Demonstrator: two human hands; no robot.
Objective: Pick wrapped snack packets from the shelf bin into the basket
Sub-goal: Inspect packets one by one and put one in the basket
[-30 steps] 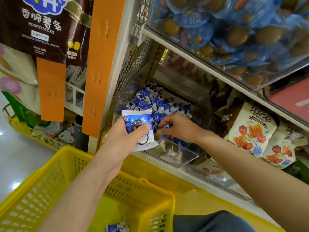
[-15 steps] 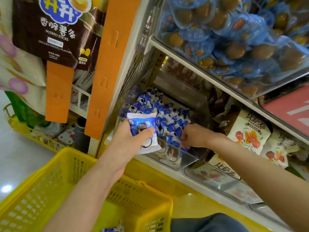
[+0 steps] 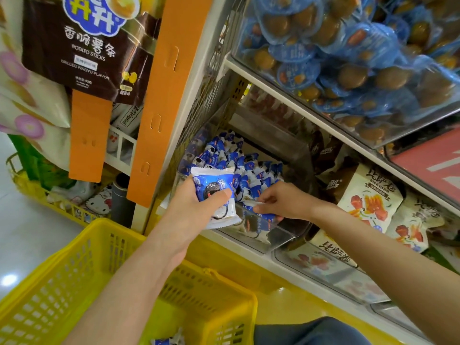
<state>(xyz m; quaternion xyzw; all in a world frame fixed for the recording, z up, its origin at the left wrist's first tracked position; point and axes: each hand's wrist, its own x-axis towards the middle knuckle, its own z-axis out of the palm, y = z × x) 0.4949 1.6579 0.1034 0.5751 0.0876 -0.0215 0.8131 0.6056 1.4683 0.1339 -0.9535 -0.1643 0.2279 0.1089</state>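
Since 0.5 s ago the right hand (image 3: 283,202) has drawn 1 blue-white packet (image 3: 265,216) to the front wall of the clear shelf bin (image 3: 281,235), its fingers pinching it. At left lies pale floor (image 3: 29,232). The yellow basket (image 3: 74,282) holds 1 loose packet (image 3: 166,341) at its bottom. Above its rim the left hand (image 3: 189,210) grips a flat packet (image 3: 214,192), thumb across. A pile of packets (image 3: 224,155) fills the bin.
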